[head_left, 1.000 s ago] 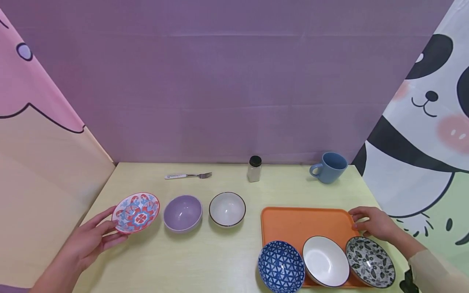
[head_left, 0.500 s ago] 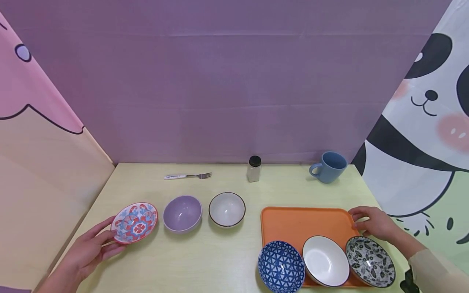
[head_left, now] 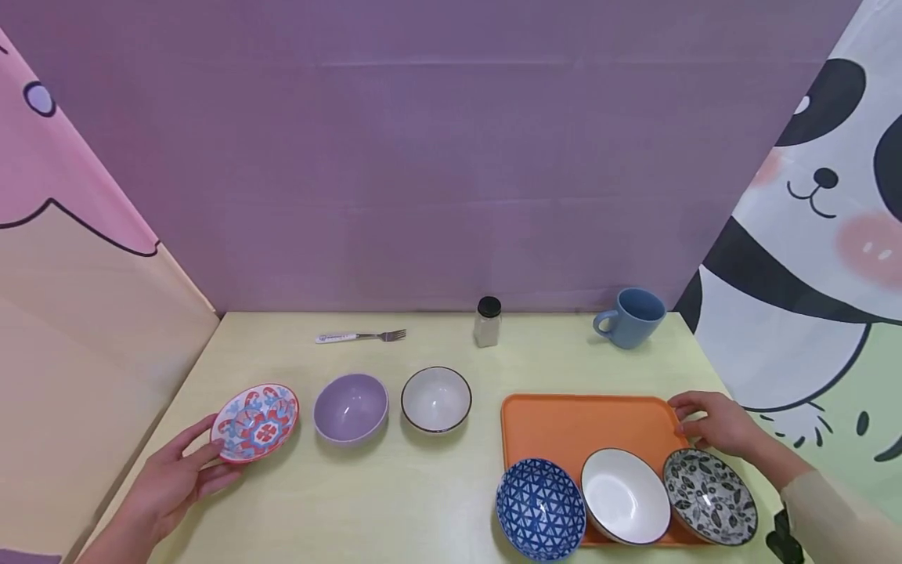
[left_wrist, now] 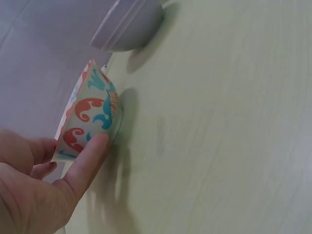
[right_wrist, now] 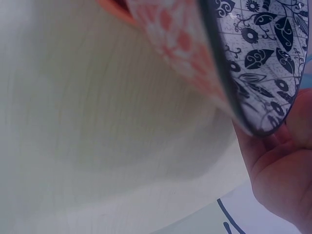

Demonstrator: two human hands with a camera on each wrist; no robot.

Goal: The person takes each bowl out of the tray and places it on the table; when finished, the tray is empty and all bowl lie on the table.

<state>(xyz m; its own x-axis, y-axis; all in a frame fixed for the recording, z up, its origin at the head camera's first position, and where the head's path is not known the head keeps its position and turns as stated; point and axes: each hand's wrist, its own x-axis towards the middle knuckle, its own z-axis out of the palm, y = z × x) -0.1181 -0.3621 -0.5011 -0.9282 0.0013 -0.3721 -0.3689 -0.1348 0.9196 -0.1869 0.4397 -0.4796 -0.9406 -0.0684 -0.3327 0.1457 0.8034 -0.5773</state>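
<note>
My left hand (head_left: 172, 482) pinches the rim of a small bowl (head_left: 257, 423) with a red-and-blue pattern, at the left of the table. In the left wrist view a finger lies along the outside of this tilted bowl (left_wrist: 90, 112), whose foot is close over the tabletop. My right hand (head_left: 719, 427) grips the upper right corner of an orange tray (head_left: 585, 423). Along the tray's near side stand a blue triangle-patterned bowl (head_left: 541, 509), a white bowl (head_left: 625, 495) and a black-and-white leaf-patterned bowl (head_left: 708, 495). The leaf-patterned bowl partly hides the right fingers in the right wrist view.
A purple bowl (head_left: 351, 407) and a white bowl with a dark rim (head_left: 436, 399) stand mid-table. Further back are a fork (head_left: 361, 337), a black-capped glass shaker (head_left: 487, 323) and a blue mug (head_left: 632, 317). A purple backdrop (head_left: 451, 157) rises behind the table's far edge.
My left hand has lowered the red-and-blue patterned bowl toward the table and moved it slightly left. My right hand stays at the tray corner, and the other dishes keep their places.
</note>
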